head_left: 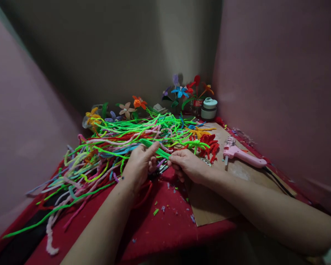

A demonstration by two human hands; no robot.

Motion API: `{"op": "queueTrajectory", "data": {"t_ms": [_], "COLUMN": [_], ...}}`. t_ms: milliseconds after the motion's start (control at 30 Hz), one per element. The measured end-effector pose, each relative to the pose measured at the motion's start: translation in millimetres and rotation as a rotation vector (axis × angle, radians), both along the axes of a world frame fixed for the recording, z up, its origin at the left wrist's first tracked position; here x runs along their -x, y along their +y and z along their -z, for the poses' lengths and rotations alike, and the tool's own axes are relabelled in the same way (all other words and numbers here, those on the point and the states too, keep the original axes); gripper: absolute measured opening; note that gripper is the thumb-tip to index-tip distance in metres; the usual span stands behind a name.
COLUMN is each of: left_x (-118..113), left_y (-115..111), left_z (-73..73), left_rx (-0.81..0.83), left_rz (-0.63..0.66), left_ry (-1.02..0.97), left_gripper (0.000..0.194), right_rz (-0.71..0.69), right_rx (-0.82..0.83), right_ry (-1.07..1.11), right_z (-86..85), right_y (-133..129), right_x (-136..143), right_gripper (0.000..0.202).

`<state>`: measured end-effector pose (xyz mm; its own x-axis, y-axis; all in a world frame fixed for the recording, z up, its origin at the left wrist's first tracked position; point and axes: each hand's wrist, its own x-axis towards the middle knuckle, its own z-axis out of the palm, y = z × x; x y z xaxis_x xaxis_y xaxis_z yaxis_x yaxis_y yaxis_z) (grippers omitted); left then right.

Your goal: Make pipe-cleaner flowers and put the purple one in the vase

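A bundle of green pipe cleaners (162, 152) stretches between my two hands above the front of a large multicoloured pile of pipe cleaners (121, 134). My left hand (140, 166) is closed on the bundle, its thumb lying along it. At the bundle's right end, my right hand (189, 165) pinches it between thumb and fingers. Metal tools, partly hidden by my hands, lie below the bundle. Just past my right hand are a light green pipe-cleaner shape (196, 145) and red pipe-cleaner pieces (211, 145).
A pink glue gun (244, 156) with a black cord rests on a cardboard sheet (212, 209) at the right. Pipe-cleaner flowers (179, 92) and a lidded jar (209, 109) stand at the back. Fluff scraps dot the red cloth (154, 235).
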<state>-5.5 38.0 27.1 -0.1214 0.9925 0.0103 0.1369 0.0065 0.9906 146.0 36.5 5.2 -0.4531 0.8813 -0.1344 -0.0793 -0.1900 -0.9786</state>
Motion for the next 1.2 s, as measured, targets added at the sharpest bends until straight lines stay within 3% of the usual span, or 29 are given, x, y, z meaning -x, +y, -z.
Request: {"op": "queueTrajectory", "data": {"t_ms": [67, 133, 167, 233, 300, 333, 467, 600, 833, 1067, 1200], "left_x": [6.9, 12.1, 13.5, 13.8, 12.1, 11.0, 9.5, 10.8, 10.1, 7.0, 6.3], "left_y": [-0.6, -2.5, -3.6, -4.9, -4.6, -4.0, -2.4, -4.1, -8.0, -11.0, -11.0], "left_z": [-8.6, -16.0, -18.0, -17.6, -12.3, -8.9, 0.8, 0.6, -4.1, -10.2, -10.9], "left_rx": [-0.343, -0.646, -0.746, -0.829, -0.814, -0.776, -0.639, -0.587, -0.619, -0.573, -0.501], "left_rz": [-0.235, -0.271, -0.177, 0.164, 0.441, 0.519, 0.604, 0.650, 0.575, 0.375, 0.332], "left_ry": [0.322, 0.660, 0.804, 1.009, 1.090, 1.121, 1.160, 1.196, 1.243, 1.049, 0.994], "left_gripper": [0.034, 0.038, 0.033, 0.022, 0.019, 0.019, 0.015, 0.020, 0.023, 0.022, 0.020], "right_rz": [-0.004, -0.018, -0.027, -0.043, -0.059, -0.071, -0.110, -0.171, -0.189, 0.075, 0.148], "right_rx": [0.003, -0.015, -0.035, -0.095, -0.179, -0.217, -0.272, -0.234, -0.191, 0.064, 0.001], "right_ry": [-0.038, -0.092, -0.127, -0.213, -0.314, -0.364, -0.464, -0.472, -0.337, 0.014, 0.073], "right_z": [-0.4, 0.7, 1.5, 2.7, 2.0, 0.8, -6.2, -8.3, -6.4, -13.4, -13.8], "right_y": [1.5, 2.8, 3.3, 3.6, 2.9, 2.3, 0.6, 2.8, 5.8, 8.9, 8.2], "right_x": [-1.0, -1.7, -1.9, -2.4, -2.9, -3.1, -4.9, -7.6, -12.1, -14.0, -13.0], "right_gripper": [0.020, 0.021, 0.021, 0.021, 0.022, 0.023, 0.026, 0.026, 0.032, 0.035, 0.026]}}
